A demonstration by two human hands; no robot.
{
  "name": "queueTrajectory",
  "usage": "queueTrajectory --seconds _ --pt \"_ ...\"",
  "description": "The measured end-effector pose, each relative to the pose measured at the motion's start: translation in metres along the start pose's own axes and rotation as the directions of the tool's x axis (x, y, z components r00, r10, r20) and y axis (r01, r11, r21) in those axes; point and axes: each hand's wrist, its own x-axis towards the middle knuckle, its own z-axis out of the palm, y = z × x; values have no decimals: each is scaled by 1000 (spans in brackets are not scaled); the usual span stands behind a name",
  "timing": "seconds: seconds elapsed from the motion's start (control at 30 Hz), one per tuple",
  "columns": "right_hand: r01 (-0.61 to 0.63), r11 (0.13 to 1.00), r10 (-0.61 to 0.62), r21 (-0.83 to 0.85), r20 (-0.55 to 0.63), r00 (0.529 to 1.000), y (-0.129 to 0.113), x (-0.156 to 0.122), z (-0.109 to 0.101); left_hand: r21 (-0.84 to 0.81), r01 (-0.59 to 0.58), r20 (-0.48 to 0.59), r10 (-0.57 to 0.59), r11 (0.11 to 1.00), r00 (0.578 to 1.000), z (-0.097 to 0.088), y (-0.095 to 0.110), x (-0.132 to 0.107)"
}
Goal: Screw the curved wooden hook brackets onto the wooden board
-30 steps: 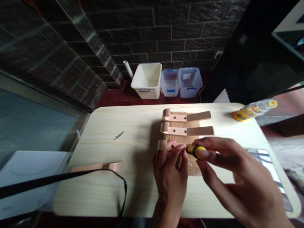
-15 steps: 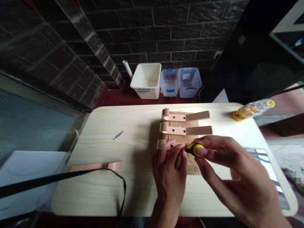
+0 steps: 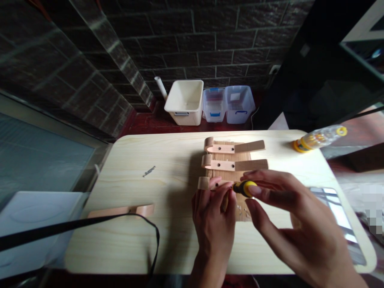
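My left hand (image 3: 214, 218) presses a pale wooden hook (image 3: 204, 183) onto a wooden board (image 3: 226, 175), its fingers closed around the piece. In my right hand (image 3: 303, 220) is a short yellow-and-black screwdriver (image 3: 246, 188), pinched by the handle. Its tip points left, at a hole in the held hook beside my left fingertips; the contact is too small to see. Two more hooks lie across the board above, an upper hook (image 3: 226, 148) and a middle hook (image 3: 226, 165), each with dark screw holes. Several small screws (image 3: 239, 210) rest on the board's lower part.
Another wooden hook (image 3: 145, 209) and several dark screws (image 3: 149, 171) lie on the table's left side. A black strap (image 3: 90, 219) crosses in front. At right are a clear yellow-capped bit holder (image 3: 321, 139) and a phone-like glossy slab (image 3: 345, 224). Plastic bins (image 3: 184, 116) stand beyond.
The fingers of my right hand have shifted slightly around the screwdriver handle, and the lower finger has moved a little. My left hand and the hooks stay in place.
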Motion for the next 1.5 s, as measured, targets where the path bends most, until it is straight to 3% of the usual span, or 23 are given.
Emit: queueTrajectory --seconds 0.27,0.5,1.5 --pt "0 998 -1 -59 -23 1000 0 2 0 8 -19 -39 20 1000 999 1 0 0" --pt "6 1000 -6 -14 20 1000 -1 0 -2 17 2 9 -3 1000 1000 -1 0 -1" --pt "-24 999 24 -23 7 1000 -3 0 4 23 -1 4 1 1000 1000 -1 -1 -1"
